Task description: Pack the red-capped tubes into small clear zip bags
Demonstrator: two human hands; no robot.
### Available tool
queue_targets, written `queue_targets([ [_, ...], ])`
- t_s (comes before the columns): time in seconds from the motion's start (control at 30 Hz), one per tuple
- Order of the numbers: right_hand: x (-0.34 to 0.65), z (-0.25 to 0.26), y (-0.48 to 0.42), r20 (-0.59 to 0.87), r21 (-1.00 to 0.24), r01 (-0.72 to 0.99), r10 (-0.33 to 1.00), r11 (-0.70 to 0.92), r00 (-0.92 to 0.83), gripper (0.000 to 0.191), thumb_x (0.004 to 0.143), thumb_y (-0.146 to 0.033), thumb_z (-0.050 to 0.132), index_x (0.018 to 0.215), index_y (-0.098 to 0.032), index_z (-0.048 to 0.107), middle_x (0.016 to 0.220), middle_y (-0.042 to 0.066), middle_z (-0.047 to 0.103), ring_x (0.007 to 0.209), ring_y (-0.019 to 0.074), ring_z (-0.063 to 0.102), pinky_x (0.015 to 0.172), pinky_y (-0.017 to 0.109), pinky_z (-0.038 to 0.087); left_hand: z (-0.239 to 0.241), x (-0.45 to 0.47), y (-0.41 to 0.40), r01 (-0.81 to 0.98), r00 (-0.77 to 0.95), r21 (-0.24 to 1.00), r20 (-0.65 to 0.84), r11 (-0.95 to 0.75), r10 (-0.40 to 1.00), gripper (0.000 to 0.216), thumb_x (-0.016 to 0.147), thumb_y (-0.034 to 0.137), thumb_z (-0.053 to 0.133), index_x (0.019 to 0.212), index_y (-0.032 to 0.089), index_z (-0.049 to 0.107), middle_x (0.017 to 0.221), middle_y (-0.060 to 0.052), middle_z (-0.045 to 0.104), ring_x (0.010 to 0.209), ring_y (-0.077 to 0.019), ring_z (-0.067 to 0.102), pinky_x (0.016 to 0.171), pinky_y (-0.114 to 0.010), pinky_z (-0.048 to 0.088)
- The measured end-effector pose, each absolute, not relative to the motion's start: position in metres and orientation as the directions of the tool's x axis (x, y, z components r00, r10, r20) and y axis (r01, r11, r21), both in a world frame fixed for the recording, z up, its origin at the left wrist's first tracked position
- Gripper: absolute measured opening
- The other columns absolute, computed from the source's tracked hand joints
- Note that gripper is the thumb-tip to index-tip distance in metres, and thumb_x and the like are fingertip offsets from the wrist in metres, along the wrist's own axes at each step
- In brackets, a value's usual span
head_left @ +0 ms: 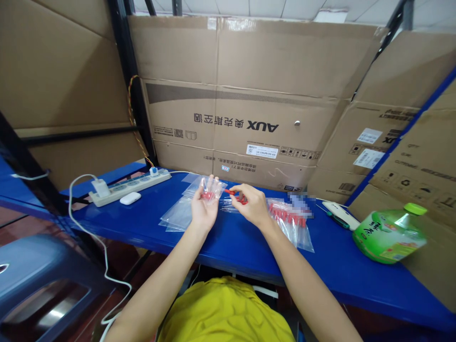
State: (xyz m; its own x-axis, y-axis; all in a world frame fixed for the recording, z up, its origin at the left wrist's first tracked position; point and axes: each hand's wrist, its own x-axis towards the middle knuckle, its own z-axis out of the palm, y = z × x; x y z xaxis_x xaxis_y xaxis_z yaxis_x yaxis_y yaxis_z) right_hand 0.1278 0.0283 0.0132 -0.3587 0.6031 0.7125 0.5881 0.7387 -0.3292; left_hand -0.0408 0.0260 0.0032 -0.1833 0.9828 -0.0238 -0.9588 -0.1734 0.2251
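Observation:
My left hand is held palm up over the blue table, fingers curled round a small clear plastic bag with red pieces inside. My right hand is just to its right, pinching a small red piece at the bag's mouth. A pile of empty clear bags lies under and left of my left hand. A larger clear bag of red pieces lies to the right of my right hand.
A white power strip with a plugged charger and a white case lie at the back left. A green bottle lies on its side at right, near a white device. Cardboard boxes wall the back. A blue stool stands lower left.

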Motion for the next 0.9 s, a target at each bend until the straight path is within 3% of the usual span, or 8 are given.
queue_targets([
  [0.17,0.115,0.007,0.023,0.676,-0.279,0.673,0.638,0.685,-0.369,0.024,0.106,-0.039,0.059,0.108,-0.024,0.077,0.097,0.005,0.079,0.086,0.0171,0.071,0.085,0.025,0.049,0.005,-0.033,0.020,-0.926,-0.020,0.376,0.043,-0.035,0.999,0.035,0.105,0.017,0.046,0.134,0.017,0.066,0.146,-0.013,0.067,0.133,-0.0229,0.066,0.089,-0.026,0.063],
  [0.27,0.112,0.005,0.021,0.683,-0.273,0.689,0.640,0.672,-0.354,0.025,0.107,-0.038,0.058,0.109,-0.025,0.078,0.100,0.004,0.080,0.089,0.0168,0.072,0.083,0.024,0.047,0.006,-0.031,0.018,-0.916,0.021,0.400,0.048,0.000,0.999,0.043,0.104,0.014,0.045,0.143,0.019,0.062,0.145,-0.012,0.068,0.130,-0.0230,0.068,0.083,-0.025,0.064],
  [0.67,0.108,0.002,0.020,0.664,-0.309,0.740,0.693,0.598,-0.282,0.029,0.108,-0.035,0.053,0.113,-0.027,0.080,0.098,0.004,0.079,0.086,0.0160,0.072,0.075,0.023,0.045,0.012,-0.029,0.014,-0.893,0.081,0.448,0.069,0.042,0.994,0.049,0.104,0.014,0.040,0.150,0.012,0.058,0.141,-0.016,0.070,0.134,-0.0248,0.066,0.106,-0.033,0.058],
  [0.9,0.110,-0.003,0.026,0.597,-0.356,0.691,0.722,0.629,-0.350,0.028,0.104,-0.031,0.054,0.113,-0.025,0.080,0.074,0.000,0.075,0.069,0.0156,0.069,0.072,0.023,0.043,0.013,-0.032,0.014,-0.905,0.075,0.423,0.075,0.036,0.994,0.053,0.103,0.017,0.041,0.155,0.020,0.053,0.145,-0.015,0.068,0.132,-0.0266,0.067,0.107,-0.039,0.058],
])
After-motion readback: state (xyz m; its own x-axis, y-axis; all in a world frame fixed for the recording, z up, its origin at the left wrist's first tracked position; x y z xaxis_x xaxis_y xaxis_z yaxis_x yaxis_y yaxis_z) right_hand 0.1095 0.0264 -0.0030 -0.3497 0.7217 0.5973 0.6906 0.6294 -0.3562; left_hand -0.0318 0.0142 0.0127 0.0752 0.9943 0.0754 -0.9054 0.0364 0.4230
